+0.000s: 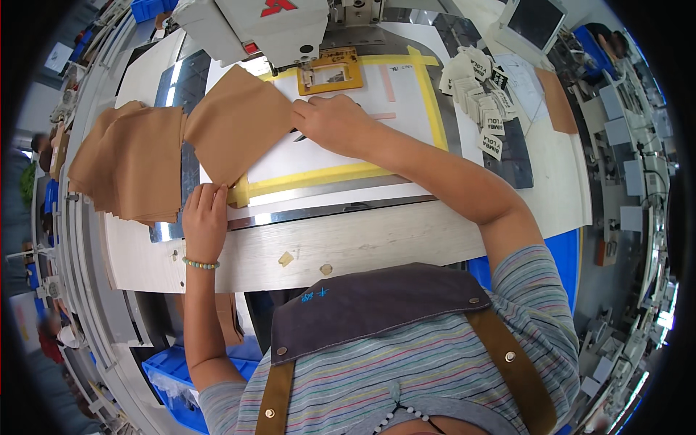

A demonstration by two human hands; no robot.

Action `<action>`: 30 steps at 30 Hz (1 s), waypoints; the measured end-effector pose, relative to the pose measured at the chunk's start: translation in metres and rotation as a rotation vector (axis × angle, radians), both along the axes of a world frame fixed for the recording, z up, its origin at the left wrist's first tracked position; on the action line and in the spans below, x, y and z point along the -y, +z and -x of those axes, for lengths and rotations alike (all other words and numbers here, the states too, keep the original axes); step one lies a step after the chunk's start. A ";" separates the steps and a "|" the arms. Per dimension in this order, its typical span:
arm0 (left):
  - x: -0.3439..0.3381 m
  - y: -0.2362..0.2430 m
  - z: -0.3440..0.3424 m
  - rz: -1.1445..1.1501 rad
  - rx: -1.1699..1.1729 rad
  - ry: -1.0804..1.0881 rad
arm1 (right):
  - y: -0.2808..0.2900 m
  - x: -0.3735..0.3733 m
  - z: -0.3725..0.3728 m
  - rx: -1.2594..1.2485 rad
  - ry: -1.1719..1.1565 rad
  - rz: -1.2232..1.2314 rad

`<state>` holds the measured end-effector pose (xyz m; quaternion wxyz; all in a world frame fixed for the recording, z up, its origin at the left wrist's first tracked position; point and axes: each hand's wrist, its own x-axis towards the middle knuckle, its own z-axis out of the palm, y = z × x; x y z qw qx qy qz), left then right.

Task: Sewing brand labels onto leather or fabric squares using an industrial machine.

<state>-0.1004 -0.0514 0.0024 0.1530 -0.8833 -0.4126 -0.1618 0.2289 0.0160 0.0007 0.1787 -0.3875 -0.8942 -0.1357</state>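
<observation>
My left hand (206, 217) pinches the lower corner of a tan square piece of fabric or leather (235, 127). My right hand (330, 123) grips its right corner, fingers bent together. The piece is angled over a white board (395, 138) bordered with yellow tape, partly covering it. A stack of similar tan pieces (127, 167) lies just left of it. Above the board is a white sewing machine head (254, 32), with a yellow clamp frame (330, 83) under its needle area. Thin pink strips (388, 83) lie on the board.
A pile of white printed labels (478, 94) sits at the right, near a screen (525, 25) and a tan piece (558, 101). The pale table edge (362, 243) runs before me. Blue bins (167, 366) are below. Other people (602, 40) are at far workstations.
</observation>
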 end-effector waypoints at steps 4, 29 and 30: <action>-0.032 0.003 -0.019 -0.055 -0.031 -0.032 | -0.008 0.002 -0.014 0.015 -0.080 -0.054; -0.063 0.005 -0.102 0.122 0.067 -0.203 | -0.001 0.088 -0.112 0.028 -0.267 0.047; -0.061 0.004 -0.102 0.174 0.061 -0.178 | -0.005 0.090 -0.113 -0.002 -0.269 0.131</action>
